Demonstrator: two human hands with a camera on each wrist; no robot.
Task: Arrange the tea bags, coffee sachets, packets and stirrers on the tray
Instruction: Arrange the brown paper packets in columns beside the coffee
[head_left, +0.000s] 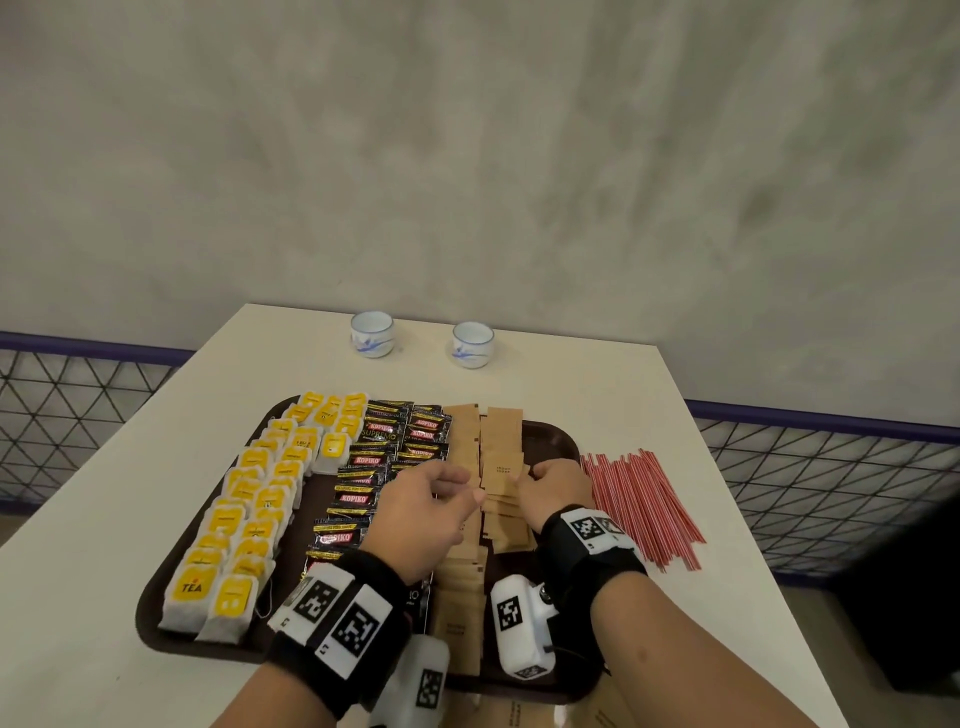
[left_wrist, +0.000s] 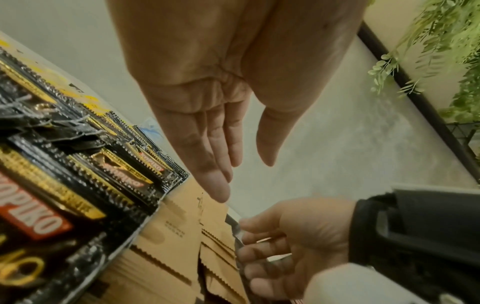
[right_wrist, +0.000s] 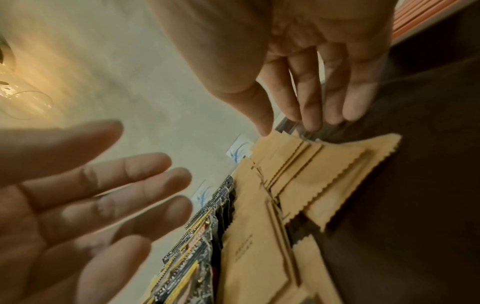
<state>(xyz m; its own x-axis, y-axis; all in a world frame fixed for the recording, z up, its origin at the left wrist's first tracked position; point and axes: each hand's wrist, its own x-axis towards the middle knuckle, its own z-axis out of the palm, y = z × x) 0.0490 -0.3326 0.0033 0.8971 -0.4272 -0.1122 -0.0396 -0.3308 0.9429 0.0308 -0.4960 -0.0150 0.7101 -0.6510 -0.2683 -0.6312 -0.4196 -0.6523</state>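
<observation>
A dark brown tray (head_left: 156, 597) sits on a white table (head_left: 597, 384); on it the tea bags (head_left: 249, 499) with yellow labels lie in overlapping rows along the left side, the black coffee sachets (head_left: 374, 457) run in rows just right of them, and the brown paper packets (head_left: 498, 441) fill two columns further right, the right column fanned and uneven; the red and white stirrers (head_left: 644, 504) lie in a loose bundle on the table just beside the tray's right edge, not on it; the left hand (head_left: 426, 509) hovers over the seam between sachets and packets with its fingers straight and relaxed, gripping nothing, its fingertips (left_wrist: 218, 191) just above the packets (left_wrist: 182, 222); the right hand (head_left: 556, 491) rests at the right side of the packet column, fingers (right_wrist: 309, 115) extended and slightly bent down against the tray by the packets' edges, thumb tip touching the corner of the topmost packet (right_wrist: 311, 164); whether it actually pinches a packet I cannot tell, though nothing is lifted; two small white cups with blue markings (head_left: 421, 340) stand well apart from the tray at the table's far edge; a grey wall (head_left: 467, 156) rises behind.
</observation>
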